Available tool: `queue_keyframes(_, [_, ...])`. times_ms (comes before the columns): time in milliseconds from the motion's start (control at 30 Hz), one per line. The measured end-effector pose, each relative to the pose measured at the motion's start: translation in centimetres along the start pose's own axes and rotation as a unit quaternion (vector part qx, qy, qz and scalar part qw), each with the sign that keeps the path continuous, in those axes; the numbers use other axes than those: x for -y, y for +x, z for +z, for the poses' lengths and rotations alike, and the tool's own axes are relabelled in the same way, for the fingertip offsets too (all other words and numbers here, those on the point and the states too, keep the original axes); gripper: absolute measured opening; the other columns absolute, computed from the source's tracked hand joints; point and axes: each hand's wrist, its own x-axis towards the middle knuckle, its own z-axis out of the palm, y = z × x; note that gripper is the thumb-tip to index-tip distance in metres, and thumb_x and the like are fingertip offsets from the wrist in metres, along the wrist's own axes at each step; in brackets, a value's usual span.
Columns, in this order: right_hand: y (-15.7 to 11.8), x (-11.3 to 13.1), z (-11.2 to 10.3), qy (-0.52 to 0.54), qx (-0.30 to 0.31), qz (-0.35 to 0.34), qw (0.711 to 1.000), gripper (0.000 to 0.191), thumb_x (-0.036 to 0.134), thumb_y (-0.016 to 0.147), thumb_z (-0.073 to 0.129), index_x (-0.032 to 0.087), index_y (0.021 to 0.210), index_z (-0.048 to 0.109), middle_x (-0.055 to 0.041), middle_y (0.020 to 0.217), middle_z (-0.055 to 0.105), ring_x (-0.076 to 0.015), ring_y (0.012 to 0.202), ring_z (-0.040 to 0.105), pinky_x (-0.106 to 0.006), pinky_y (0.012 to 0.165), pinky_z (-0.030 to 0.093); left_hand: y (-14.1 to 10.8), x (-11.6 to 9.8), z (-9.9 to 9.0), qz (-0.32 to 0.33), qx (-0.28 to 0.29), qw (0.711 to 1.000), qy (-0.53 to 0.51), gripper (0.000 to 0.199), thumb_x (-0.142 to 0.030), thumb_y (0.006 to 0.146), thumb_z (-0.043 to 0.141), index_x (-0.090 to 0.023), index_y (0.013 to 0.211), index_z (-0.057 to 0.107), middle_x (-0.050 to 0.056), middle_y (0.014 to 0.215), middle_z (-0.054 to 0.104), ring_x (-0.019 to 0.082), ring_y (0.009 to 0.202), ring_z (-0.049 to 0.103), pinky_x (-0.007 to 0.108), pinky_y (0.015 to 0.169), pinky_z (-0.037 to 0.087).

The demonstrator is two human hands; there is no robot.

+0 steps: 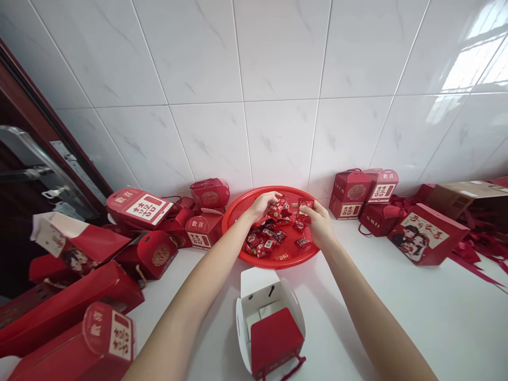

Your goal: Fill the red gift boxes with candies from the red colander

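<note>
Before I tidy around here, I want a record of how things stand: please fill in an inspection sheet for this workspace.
Surface: white tabletop, smooth.
Job's things: red basket holding red-wrapped packets; open box nearer the camera, white inside.
Clutter: red boxes crowded at left; other boxes at right, near a cardboard box and dark red strips.
Hands: right hand holds a red packet; left hand is at the packets, grip unclear.
Cables: nothing seen.
Surroundings: pale tiled wall behind; dark door with metal handle at left.
</note>
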Motion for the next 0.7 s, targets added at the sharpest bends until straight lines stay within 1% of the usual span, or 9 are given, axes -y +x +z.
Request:
queue_keyframes(67, [-0.02,-0.02,0.02,0.001,0.006,-0.004,1.000,0.018,0.032,0.063,0.073,0.024,0.079,0.067,-0.0016,0.090,0.077,-0.0193,0.078,0.066,-0.035,0.076,0.054,-0.11,-0.09,0.07,-0.005,0.003,1.000,0.002,0.016,-0.022,0.062,0.055,-0.019,0.077,0.060,-0.003,0.060,0.053,0.014,0.059,0.052,0.026,0.062,0.046])
queue_keyframes(167, [-0.01,-0.03,0.04,-0.005,0.001,-0.004,1.000,0.017,0.032,0.063,0.073,0.024,0.078,0.068,-0.0014,0.086,0.076,-0.0190,0.076,0.066,-0.033,0.072,0.053,-0.05,0.00,0.06,-0.011,-0.002,1.000,0.011,0.014,-0.020,0.064,0.056,-0.019,0.077,0.061,-0.002,0.061,0.055,0.015,0.063,0.054,0.026,0.064,0.046])
queue_keyframes(267, [0.05,-0.10,0.07,-0.009,-0.005,-0.004,1.000,0.016,0.031,0.064,0.072,0.024,0.077,0.068,-0.0012,0.084,0.076,-0.0190,0.076,0.066,-0.032,0.071,0.052,0.10,0.17,-0.01,-0.014,-0.006,1.000,0.014,0.010,-0.020,0.065,0.054,-0.020,0.074,0.058,-0.002,0.062,0.055,0.014,0.059,0.052,0.027,0.061,0.045])
queue_keyframes(400, [0.16,-0.29,0.06,-0.012,-0.013,0.000,1.000,0.016,0.031,0.062,0.073,0.024,0.076,0.067,-0.0006,0.083,0.075,-0.0198,0.078,0.067,-0.034,0.074,0.053,0.16,0.25,-0.15,-0.027,0.005,1.000,0.011,0.009,-0.020,0.065,0.054,-0.020,0.074,0.057,-0.003,0.062,0.054,0.013,0.055,0.050,0.027,0.057,0.045])
queue_keyframes(500, [0.21,-0.35,0.04,-0.018,-0.011,0.005,1.000,0.018,0.031,0.062,0.073,0.024,0.079,0.069,-0.0007,0.086,0.076,-0.0192,0.077,0.066,-0.034,0.076,0.053,0.07,0.24,-0.23,-0.036,0.015,0.999,0.011,0.011,-0.019,0.065,0.056,-0.019,0.076,0.057,-0.003,0.062,0.053,0.013,0.056,0.051,0.027,0.057,0.045])
queue_keyframes(600, [0.19,-0.32,0.05,-0.011,-0.006,0.010,1.000,0.020,0.032,0.062,0.073,0.023,0.080,0.069,-0.0007,0.087,0.076,-0.0190,0.074,0.066,-0.035,0.075,0.053,-0.13,0.24,-0.18,-0.035,0.026,0.999,0.013,0.017,-0.018,0.065,0.059,-0.018,0.082,0.060,-0.002,0.068,0.060,0.013,0.060,0.056,0.026,0.059,0.047])
queue_keyframes(700, [0.15,-0.27,0.08,-0.013,-0.002,0.005,1.000,0.020,0.032,0.062,0.073,0.023,0.080,0.069,-0.0007,0.086,0.076,-0.0193,0.075,0.066,-0.034,0.074,0.052,-0.20,0.38,-0.13,-0.020,0.025,0.999,0.018,0.021,-0.020,0.068,0.067,-0.017,0.089,0.063,0.000,0.075,0.066,0.014,0.067,0.062,0.027,0.065,0.051])
